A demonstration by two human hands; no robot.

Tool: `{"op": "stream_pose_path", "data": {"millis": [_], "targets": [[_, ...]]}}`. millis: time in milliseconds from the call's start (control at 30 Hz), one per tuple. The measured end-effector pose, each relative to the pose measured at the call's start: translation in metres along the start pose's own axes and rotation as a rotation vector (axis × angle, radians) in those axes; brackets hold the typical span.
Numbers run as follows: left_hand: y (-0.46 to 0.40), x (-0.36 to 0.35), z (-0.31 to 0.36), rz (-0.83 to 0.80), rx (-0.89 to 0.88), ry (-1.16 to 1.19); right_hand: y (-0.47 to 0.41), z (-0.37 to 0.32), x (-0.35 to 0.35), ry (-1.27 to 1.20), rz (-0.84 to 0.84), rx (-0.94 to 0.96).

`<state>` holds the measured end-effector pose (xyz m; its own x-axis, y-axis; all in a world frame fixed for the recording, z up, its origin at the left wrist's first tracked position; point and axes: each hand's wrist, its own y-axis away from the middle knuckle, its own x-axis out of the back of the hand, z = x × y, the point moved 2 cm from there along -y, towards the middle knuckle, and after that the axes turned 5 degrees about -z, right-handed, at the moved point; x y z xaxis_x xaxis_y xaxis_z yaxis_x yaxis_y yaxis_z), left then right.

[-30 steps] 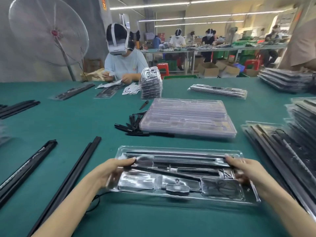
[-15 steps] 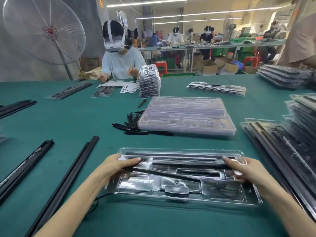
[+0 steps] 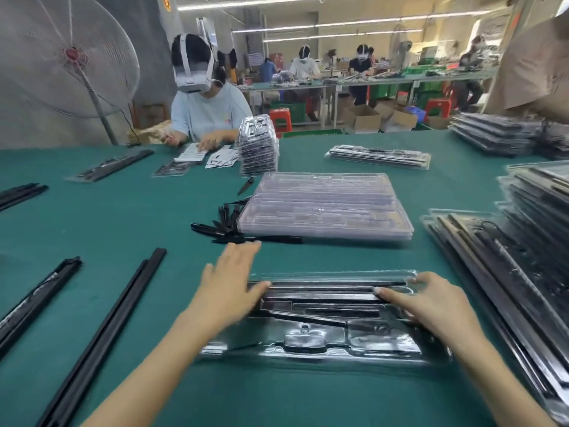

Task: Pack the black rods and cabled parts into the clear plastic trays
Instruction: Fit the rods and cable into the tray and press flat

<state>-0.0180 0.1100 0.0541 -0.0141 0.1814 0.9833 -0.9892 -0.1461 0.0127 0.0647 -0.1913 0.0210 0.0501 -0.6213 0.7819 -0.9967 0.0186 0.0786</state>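
Head view: flat left hand (image 3: 229,283) nears loose pens (image 3: 228,224); right hand (image 3: 431,306) presses tray (image 3: 323,349).

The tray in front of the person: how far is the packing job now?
Done: filled trays are stacked at the right. In hand: the front tray already holds black rods; the right hand rests on it, and the open left hand reaches beyond its left end. Left: long rods and small black parts lie loose on the table, beside a stack of empty trays.
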Motion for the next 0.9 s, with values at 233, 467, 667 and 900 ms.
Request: {"op": "stream_pose_path", "data": {"millis": [233, 467, 667, 900], "targets": [[-0.001, -0.052, 0.035, -0.174, -0.220, -0.060, 0.015, -0.015, -0.005, 0.471, 0.201, 0.393], [0.000, -0.057, 0.033, -0.095, -0.224, -0.013, 0.023, -0.053, -0.054, 0.603, -0.347, 0.866], [0.001, -0.064, 0.033, -0.105, -0.208, -0.024, 0.021, -0.055, -0.063, 0.581, -0.378, 0.812], [-0.009, -0.044, 0.026, -0.277, -0.229, 0.302, 0.019, -0.052, -0.062, 0.497, -0.440, 0.787]]}}
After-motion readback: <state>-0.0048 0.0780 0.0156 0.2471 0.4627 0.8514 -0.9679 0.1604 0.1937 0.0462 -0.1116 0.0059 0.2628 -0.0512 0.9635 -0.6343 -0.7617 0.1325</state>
